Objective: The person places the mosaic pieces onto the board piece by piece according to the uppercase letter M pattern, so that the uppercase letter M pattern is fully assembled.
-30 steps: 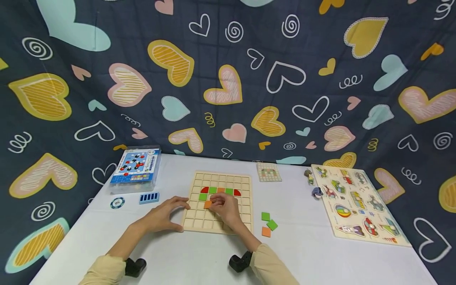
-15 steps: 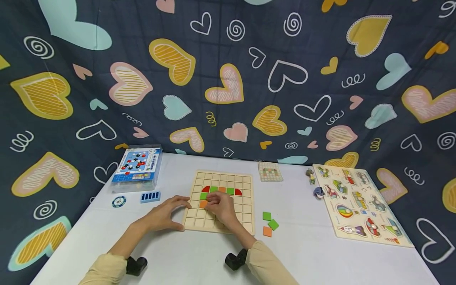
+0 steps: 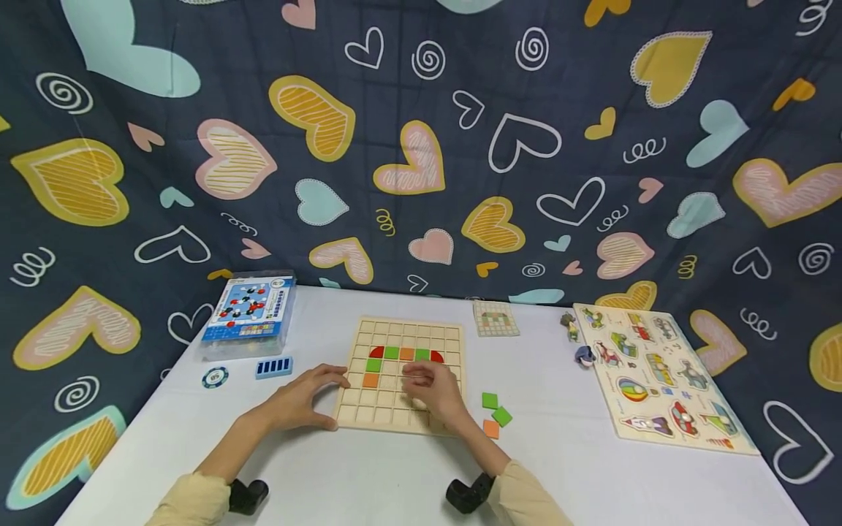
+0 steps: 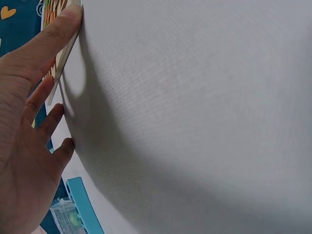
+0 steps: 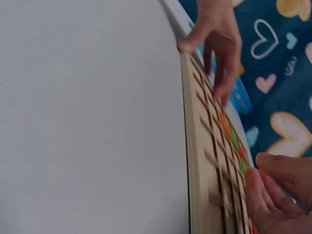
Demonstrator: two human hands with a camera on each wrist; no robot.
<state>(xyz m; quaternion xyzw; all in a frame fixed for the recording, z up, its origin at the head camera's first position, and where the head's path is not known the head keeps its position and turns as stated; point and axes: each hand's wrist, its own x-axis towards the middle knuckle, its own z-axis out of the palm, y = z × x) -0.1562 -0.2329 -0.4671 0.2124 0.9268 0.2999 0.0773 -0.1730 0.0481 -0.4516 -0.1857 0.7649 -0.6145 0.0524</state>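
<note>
The wooden grid board (image 3: 388, 418) lies mid-table. A row on it runs red quarter-round (image 3: 377, 352), green, orange, green, red quarter-round (image 3: 437, 356). Below its left end sit a green tile (image 3: 373, 365) and an orange tile (image 3: 370, 380). My left hand (image 3: 299, 398) rests against the board's left edge, thumb by the near corner, fingers spread. Over the board's right half hovers my right hand (image 3: 434, 391), its fingers loosely bent; no tile shows between them. In the right wrist view its thumb and fingertips (image 5: 252, 180) stand near the board.
Two loose green tiles (image 3: 490, 400) and an orange tile (image 3: 490, 429) lie right of the board. Behind is a pattern card (image 3: 496, 319). At right lie a picture puzzle (image 3: 658, 380) and small figures (image 3: 584, 356); at left, a boxed set (image 3: 250, 307), blue block (image 3: 273, 367) and round chip (image 3: 215, 377).
The orange tile my right hand pinched has moved left into the square under the green tile and been let go. My right hand has drawn back rightward. The left hand stays at the board.
</note>
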